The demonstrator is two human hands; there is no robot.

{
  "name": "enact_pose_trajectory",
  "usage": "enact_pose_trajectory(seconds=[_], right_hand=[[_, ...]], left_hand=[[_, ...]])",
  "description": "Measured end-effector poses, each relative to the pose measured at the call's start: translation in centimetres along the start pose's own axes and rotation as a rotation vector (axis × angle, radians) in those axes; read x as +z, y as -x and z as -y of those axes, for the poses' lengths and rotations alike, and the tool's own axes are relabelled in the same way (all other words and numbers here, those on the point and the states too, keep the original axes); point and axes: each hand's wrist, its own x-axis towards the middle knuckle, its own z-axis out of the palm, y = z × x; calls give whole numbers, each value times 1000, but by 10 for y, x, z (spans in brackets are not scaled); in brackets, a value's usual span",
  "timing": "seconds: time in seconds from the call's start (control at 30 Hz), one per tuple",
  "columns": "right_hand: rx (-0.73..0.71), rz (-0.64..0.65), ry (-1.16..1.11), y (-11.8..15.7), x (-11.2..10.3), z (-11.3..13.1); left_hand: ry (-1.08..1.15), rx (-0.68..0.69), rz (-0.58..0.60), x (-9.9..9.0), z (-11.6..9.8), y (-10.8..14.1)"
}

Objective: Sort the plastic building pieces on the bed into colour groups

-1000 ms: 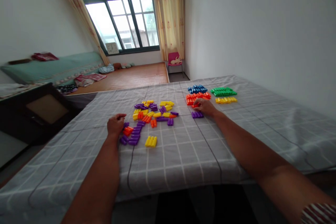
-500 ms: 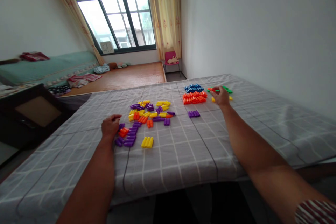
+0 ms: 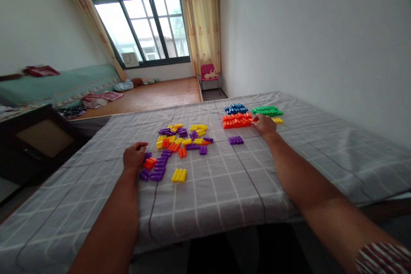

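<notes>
My left hand [image 3: 134, 156] rests at the left edge of a mixed spread of small glossy plastic tubes, finger and thumb a little apart and nothing visible between them. Close by lie purple tubes [image 3: 159, 169] and a few orange tubes [image 3: 150, 163]. My right hand [image 3: 266, 124] pinches an orange plastic tube [image 3: 253, 120] at the right end of the orange tube rows [image 3: 236, 120]. Behind are blue tubes [image 3: 236, 108] and green tubes [image 3: 267, 110], both in rows. Yellow tubes [image 3: 278, 120] are partly hidden by this hand.
A grey checked cloth [image 3: 218, 188] covers the table. Yellow tubes [image 3: 179, 175] lie near its front, with a purple row [image 3: 236, 140] farther right. A wall [image 3: 314, 43] borders the right side. Beyond stand a low bed platform [image 3: 160, 94] and a pink chair [image 3: 208, 72].
My right hand has moved left and nearer, bringing the orange tube from in front of the green tubes to the end of the orange rows. My left hand stays nearly still.
</notes>
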Motion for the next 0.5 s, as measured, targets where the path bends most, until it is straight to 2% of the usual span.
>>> enact_pose_trajectory(seconds=[0.27,0.5], right_hand=[[-54,99,-21,-4,1,-4],[-61,35,12,2,1,-1]], left_hand=[[1,14,4,2,2,-2],[-2,48,-9,-1,-5,4]])
